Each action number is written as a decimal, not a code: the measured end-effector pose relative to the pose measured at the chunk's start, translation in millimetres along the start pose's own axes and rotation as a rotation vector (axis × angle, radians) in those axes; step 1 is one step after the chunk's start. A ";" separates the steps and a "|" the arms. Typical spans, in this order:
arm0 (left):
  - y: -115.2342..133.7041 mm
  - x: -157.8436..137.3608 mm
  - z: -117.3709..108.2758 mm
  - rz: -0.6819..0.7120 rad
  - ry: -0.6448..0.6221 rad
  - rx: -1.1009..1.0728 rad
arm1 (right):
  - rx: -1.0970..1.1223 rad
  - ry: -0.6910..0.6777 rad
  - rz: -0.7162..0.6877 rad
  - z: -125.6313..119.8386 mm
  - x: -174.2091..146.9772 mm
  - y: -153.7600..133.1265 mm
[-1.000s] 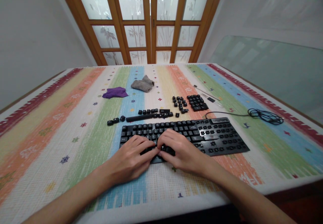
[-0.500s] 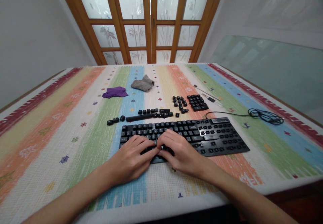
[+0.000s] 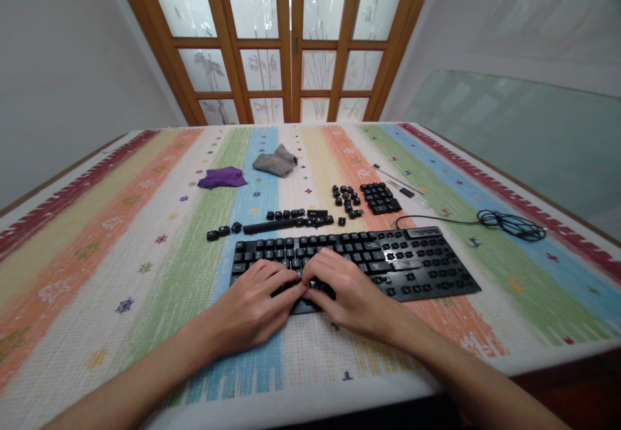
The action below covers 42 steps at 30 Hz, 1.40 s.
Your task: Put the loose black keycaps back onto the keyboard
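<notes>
A black computer keyboard (image 3: 412, 265) lies flat in front of me, many of its right-side positions without keycaps. Over its lower left-centre part, my left hand (image 3: 262, 297) and my right hand (image 3: 342, 284) meet, fingertips together on the keys. Both hands have their fingers curled and pinched; whatever is between the fingertips is hidden. Just behind the keyboard lie a loose long spacebar (image 3: 269, 225) and several loose keycaps (image 3: 317, 221). A block of number-pad keycaps (image 3: 379, 197) stands farther back, with scattered keycaps (image 3: 347, 198) to its left.
A purple cloth (image 3: 222, 177) and a grey cloth (image 3: 275, 161) lie toward the back. Thin rod-like tools (image 3: 395, 178) rest behind the number-pad keycaps. The keyboard's coiled cable (image 3: 509, 224) is at the right. A striped tablecloth (image 3: 160, 326) covers the table.
Both hands keep nearly the same place and pose on the keyboard. The view has shifted very slightly; no object has visibly moved.
</notes>
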<state>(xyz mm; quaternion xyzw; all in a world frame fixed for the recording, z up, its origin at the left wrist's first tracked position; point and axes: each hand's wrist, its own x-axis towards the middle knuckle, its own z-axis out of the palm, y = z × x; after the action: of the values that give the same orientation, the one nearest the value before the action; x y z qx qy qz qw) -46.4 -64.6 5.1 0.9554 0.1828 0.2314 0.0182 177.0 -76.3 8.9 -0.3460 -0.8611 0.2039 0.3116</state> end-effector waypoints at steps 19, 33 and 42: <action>-1.3 -3.0 2.6 -0.010 0.000 0.008 | -0.086 -0.041 -0.043 -0.3 -0.9 -1.1; 0.7 -0.6 3.0 -0.017 0.017 0.019 | 0.014 -0.031 -0.008 -1.2 0.5 3.1; 1.3 0.0 4.6 -0.024 0.026 0.030 | -0.012 -0.060 0.032 -3.2 -1.4 4.0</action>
<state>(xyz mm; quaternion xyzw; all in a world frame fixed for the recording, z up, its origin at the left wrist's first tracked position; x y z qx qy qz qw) -43.9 -65.6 1.2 0.9501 0.1980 0.2410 0.0044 181.8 -74.2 8.4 -0.3554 -0.8657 0.2137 0.2803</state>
